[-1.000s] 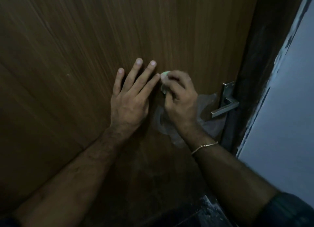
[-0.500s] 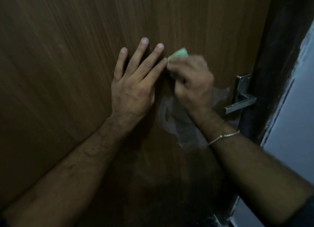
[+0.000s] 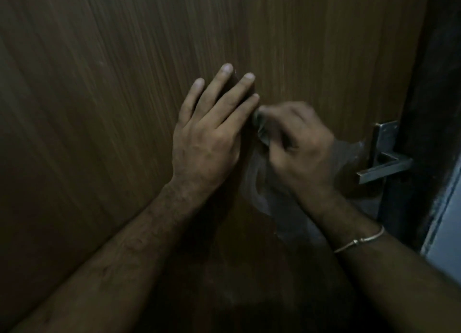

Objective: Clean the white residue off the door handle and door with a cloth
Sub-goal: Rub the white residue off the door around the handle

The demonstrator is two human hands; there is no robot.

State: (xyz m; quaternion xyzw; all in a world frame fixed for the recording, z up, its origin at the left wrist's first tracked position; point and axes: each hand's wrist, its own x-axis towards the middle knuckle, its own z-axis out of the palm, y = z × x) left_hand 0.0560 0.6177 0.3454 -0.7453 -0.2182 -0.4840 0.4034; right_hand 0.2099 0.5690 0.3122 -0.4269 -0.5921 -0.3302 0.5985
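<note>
I am bracing my left hand [image 3: 207,143] flat, fingers spread, against the door [image 3: 124,83] while my right hand [image 3: 299,148] is gripping the bunched cloth [image 3: 260,130], scrubbing the white residue [image 3: 252,183].

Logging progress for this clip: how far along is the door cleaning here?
Nothing looks finished. In hand: the right hand grips a cloth against the door, while the left hand rests flat beside it. Left: a pale smear shows below the right hand, and the door handle is untouched; the dim light hides any residue on it.
</note>
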